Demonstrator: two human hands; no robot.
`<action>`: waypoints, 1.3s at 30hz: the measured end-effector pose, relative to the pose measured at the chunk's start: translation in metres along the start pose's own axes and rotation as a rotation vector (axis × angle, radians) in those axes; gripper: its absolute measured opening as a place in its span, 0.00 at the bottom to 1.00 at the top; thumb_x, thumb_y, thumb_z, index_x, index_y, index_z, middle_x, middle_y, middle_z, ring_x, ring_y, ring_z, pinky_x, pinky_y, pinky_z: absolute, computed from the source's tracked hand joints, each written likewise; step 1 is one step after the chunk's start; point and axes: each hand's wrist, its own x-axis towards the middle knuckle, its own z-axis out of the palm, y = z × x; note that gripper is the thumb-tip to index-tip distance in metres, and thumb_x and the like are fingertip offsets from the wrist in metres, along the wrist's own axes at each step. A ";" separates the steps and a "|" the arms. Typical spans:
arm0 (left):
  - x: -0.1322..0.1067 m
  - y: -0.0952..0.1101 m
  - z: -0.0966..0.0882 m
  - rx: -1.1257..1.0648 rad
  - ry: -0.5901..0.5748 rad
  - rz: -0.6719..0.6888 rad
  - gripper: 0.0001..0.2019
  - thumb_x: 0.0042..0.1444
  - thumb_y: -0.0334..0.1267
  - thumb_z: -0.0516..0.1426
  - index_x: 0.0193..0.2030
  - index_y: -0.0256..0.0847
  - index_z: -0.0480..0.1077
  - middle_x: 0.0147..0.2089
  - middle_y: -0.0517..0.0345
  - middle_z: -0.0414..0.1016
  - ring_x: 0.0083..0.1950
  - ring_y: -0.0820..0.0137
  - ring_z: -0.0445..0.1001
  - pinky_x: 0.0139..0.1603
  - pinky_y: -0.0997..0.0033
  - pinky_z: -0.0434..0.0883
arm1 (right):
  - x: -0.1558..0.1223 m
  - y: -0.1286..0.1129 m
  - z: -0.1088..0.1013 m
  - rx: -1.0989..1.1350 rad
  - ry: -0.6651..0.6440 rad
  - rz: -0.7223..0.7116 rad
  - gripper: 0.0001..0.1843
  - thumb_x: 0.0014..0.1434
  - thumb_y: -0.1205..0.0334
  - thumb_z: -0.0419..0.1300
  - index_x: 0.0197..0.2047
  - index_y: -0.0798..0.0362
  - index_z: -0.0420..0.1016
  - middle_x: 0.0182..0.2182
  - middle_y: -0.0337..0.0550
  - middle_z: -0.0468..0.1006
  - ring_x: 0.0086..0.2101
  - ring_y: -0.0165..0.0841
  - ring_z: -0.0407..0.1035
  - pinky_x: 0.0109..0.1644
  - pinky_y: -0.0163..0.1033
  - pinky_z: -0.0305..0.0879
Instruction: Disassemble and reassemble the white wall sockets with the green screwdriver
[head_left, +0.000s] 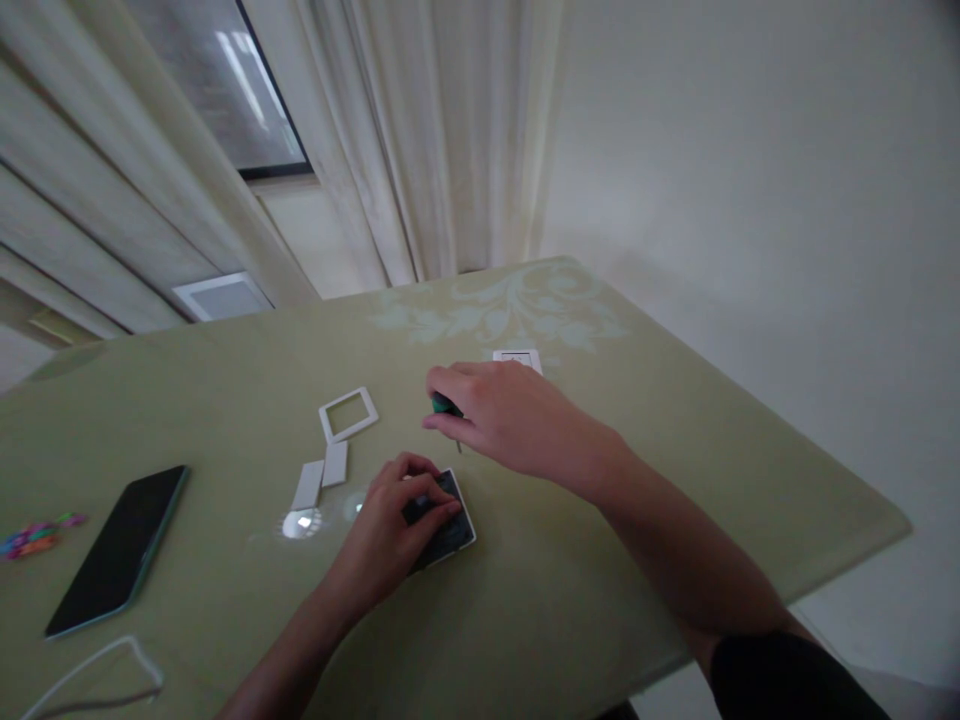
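My left hand (pixel 405 510) is closed on what looks like a wall switch (pixel 463 512), with a dark inner face turned up and a white rim. Its thumb and fingertips meet on the dark face; whether a small part sits between them I cannot tell. Above and to the right, my right hand (pixel 495 410) is wrapped round the green handle of a screwdriver (pixel 442 404). The thin shaft points down beneath the hand, apart from the switch. Left of the hands lie a white rectangular frame (pixel 366 400) and two white plates (pixel 336 464), side by side.
A second white switch-like piece (pixel 529 358) lies behind my right hand, partly covered. On the left are a dark tablet or phone (pixel 120 555), a small colourful bundle (pixel 34 538) and a white cable (pixel 90 660). The green tabletop (pixel 600 600) ends near the right wall.
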 end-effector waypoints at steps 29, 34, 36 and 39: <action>-0.037 -0.038 -0.024 0.140 -0.015 0.166 0.25 0.63 0.37 0.66 0.65 0.55 0.69 0.68 0.49 0.68 0.68 0.51 0.72 0.66 0.44 0.76 | 0.003 -0.005 0.015 0.382 0.203 -0.168 0.08 0.71 0.60 0.64 0.42 0.52 0.70 0.31 0.33 0.73 0.29 0.26 0.66 0.37 0.34 0.55; -0.038 -0.037 -0.024 0.127 -0.032 0.146 0.26 0.63 0.37 0.66 0.66 0.55 0.67 0.69 0.48 0.67 0.69 0.49 0.71 0.66 0.42 0.76 | 0.003 -0.005 0.013 0.366 0.208 -0.161 0.08 0.71 0.60 0.64 0.42 0.52 0.70 0.29 0.32 0.73 0.28 0.26 0.65 0.37 0.34 0.56; -0.038 -0.036 -0.024 0.126 -0.037 0.144 0.27 0.64 0.38 0.66 0.67 0.55 0.66 0.69 0.48 0.66 0.69 0.49 0.70 0.67 0.42 0.75 | 0.002 -0.006 0.012 0.366 0.213 -0.166 0.08 0.72 0.59 0.64 0.42 0.52 0.71 0.29 0.32 0.74 0.28 0.26 0.64 0.37 0.34 0.56; -0.038 -0.037 -0.024 0.131 -0.035 0.153 0.27 0.64 0.38 0.66 0.67 0.55 0.65 0.70 0.48 0.66 0.70 0.49 0.69 0.68 0.42 0.74 | 0.001 -0.007 0.011 0.351 0.225 -0.173 0.07 0.72 0.59 0.63 0.42 0.52 0.71 0.30 0.34 0.76 0.29 0.27 0.66 0.38 0.34 0.58</action>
